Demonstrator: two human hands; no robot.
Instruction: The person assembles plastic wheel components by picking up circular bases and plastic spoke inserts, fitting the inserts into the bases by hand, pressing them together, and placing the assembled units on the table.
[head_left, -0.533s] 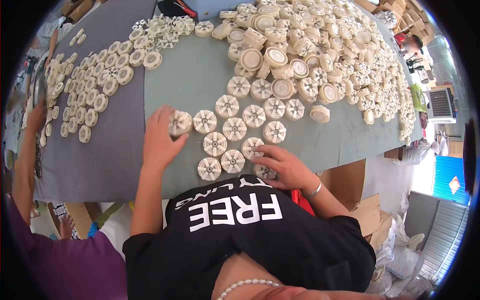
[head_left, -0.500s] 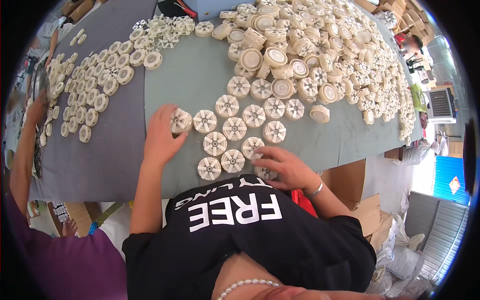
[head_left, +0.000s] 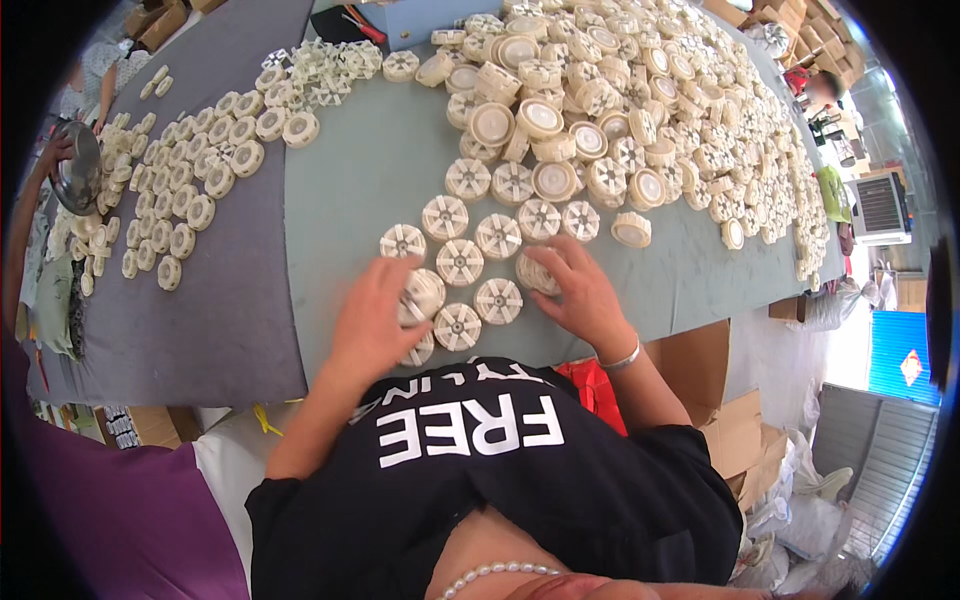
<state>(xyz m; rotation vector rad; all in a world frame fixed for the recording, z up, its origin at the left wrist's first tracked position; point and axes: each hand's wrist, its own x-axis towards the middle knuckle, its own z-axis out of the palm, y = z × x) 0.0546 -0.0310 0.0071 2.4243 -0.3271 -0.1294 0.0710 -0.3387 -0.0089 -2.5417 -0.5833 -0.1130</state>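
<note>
Fingers curled, my left hand [head_left: 370, 315] grips a round cream wheel-like plastic part [head_left: 422, 296] with a spoked face, at the left edge of a loose group. Whether that part rests on another is hidden. My right hand [head_left: 588, 300] wraps its fingers around another such part [head_left: 536, 272] at the group's right side, partly covering it. Between the hands lie several spoked parts, spokes up, among them a near one [head_left: 458, 327] and a middle one [head_left: 459, 262]. Another part [head_left: 418, 350] shows only partly beneath my left hand.
A large heap of the same parts [head_left: 620, 120] covers the table's far right. More parts [head_left: 190, 190] spread over the grey cloth at left, where a co-worker's hand [head_left: 58, 152] holds a metal bowl [head_left: 76, 175]. A blue box [head_left: 420, 22] stands at the back; cardboard boxes [head_left: 690, 365] sit below right.
My left hand has brought its part rightward and nearer, over the group's left side. My right hand has moved farther from me, to a part at the group's right. The co-worker's bowl has tipped into clearer view.
</note>
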